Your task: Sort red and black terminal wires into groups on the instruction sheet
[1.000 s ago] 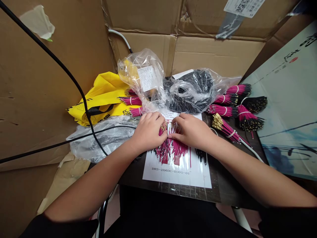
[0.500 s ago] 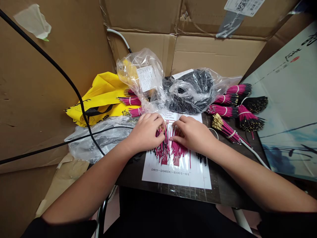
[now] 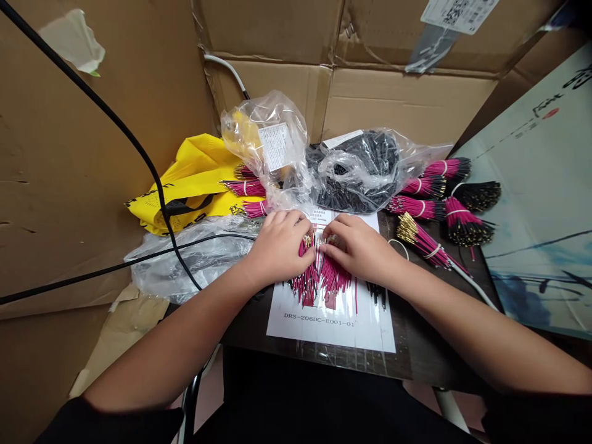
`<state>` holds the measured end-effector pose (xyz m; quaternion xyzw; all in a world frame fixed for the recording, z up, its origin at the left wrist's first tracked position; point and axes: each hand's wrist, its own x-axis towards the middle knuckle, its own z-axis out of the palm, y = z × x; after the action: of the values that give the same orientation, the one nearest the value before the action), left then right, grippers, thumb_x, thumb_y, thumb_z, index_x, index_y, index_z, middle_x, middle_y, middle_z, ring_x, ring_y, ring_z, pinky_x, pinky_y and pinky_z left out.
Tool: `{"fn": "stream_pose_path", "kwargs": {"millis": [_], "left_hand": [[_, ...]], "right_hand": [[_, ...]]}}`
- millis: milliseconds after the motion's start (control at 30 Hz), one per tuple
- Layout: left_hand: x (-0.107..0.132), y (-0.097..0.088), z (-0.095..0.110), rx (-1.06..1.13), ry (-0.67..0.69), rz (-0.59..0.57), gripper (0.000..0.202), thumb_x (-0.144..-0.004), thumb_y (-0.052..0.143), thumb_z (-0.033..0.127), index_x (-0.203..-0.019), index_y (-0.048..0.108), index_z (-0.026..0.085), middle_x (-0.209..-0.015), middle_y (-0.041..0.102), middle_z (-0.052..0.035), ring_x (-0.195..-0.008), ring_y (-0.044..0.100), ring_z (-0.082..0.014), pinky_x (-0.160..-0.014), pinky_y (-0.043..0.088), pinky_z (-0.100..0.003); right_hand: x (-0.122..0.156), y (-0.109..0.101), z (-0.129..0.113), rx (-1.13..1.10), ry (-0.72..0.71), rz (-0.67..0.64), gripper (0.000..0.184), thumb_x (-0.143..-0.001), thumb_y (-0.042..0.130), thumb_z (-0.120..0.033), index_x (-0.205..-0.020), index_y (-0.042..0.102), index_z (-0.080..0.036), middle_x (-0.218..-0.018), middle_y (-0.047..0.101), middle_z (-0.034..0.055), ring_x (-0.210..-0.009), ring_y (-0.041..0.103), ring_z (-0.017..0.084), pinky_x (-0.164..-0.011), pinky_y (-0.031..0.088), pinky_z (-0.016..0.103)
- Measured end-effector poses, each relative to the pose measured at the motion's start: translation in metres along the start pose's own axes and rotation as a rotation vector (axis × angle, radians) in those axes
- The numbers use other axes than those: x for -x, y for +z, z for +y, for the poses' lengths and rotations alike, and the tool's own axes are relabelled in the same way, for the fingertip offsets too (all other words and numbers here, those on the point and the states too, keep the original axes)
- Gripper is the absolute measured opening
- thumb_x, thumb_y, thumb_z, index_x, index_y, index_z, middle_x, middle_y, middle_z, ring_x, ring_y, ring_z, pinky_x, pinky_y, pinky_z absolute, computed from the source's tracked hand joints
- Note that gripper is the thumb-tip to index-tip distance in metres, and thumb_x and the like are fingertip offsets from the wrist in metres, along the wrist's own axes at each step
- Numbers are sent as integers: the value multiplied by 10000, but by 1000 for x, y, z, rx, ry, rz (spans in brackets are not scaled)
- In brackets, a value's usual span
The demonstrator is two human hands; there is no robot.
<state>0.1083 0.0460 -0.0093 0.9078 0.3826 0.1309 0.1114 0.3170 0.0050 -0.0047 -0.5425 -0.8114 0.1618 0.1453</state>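
Observation:
A heap of loose pink wires [image 3: 319,280] with gold tips lies on a white printed sheet [image 3: 333,324] on the dark table [image 3: 416,345]. My left hand [image 3: 277,246] rests on the left part of the heap, fingers curled and pressed onto the wires. My right hand [image 3: 363,250] lies on the right part, fingertips pinched at the wires' gold ends. The fingertips of both hands almost meet in the middle of the heap.
Tied bundles of pink and black wires [image 3: 439,206] lie at the right. Clear bags [image 3: 277,148] of parts, one with black pieces [image 3: 361,169], and a yellow bag [image 3: 194,179] stand behind. Cardboard walls [image 3: 69,185] enclose the desk. A black cable [image 3: 139,151] crosses the left.
Both hands have closed in toward each other over the heap, and the gap between the fingertips has narrowed. The wires have shifted slightly.

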Motion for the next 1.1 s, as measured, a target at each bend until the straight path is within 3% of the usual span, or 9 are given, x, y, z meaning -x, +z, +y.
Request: {"fn": "stream_pose_path", "kwargs": {"millis": [200, 333, 467, 600, 800, 1100], "left_hand": [[0, -2, -3, 17, -1, -42, 251, -828, 602, 304, -1053, 620, 192, -1191, 598, -89, -1164, 520, -316, -1074, 382, -521], [1, -3, -4, 33, -2, -55, 259, -795, 602, 270, -1044, 621, 200, -1208, 593, -89, -1165, 514, -319, -1071, 384, -526], [0, -2, -1, 15, -6, -47, 236, -800, 594, 261, -1025, 619, 196, -1185, 598, -89, -1153, 517, -319, -1061, 386, -525], [0, -1, 0, 6, -14, -36, 204, -840, 591, 304, -1009, 618, 194, -1169, 597, -85, -1148, 519, -316, -1062, 378, -521], [0, -1, -4, 55, -25, -56, 171, -845, 603, 303, -986, 606, 206, -1201, 606, -59, -1167, 521, -293, -1071, 366, -499], [0, -5, -12, 167, -49, -105, 185, -808, 598, 282, -982, 625, 225, -1286, 605, -42, -1224, 521, -277, -1120, 348, -480]], "right_hand": [[-4, -5, 5, 106, -2, 3, 211, -1009, 498, -241, -1017, 692, -161, -983, 595, 95, -931, 564, 227, -819, 429, 350], [-12, -10, 11, 209, -117, -60, 218, -992, 506, -183, -1084, 704, -185, -1009, 601, 89, -910, 545, 213, -780, 407, 333], [-24, -14, 16, 284, -193, -144, 180, -996, 522, -208, -974, 699, -191, -948, 582, 66, -806, 498, 178, -682, 347, 310], [-35, -15, 23, 211, -230, -201, 150, -976, 522, -168, -917, 659, -177, -914, 536, 48, -741, 447, 149, -669, 328, 295], [-47, -15, 35, 114, -313, -334, 118, -967, 508, -155, -914, 613, -160, -958, 515, 73, -833, 470, 179, -758, 367, 304], [-47, -21, 36, 41, -300, -339, 94, -927, 553, -115, -911, 630, -167, -974, 546, 67, -844, 498, 177, -771, 387, 306]]}}
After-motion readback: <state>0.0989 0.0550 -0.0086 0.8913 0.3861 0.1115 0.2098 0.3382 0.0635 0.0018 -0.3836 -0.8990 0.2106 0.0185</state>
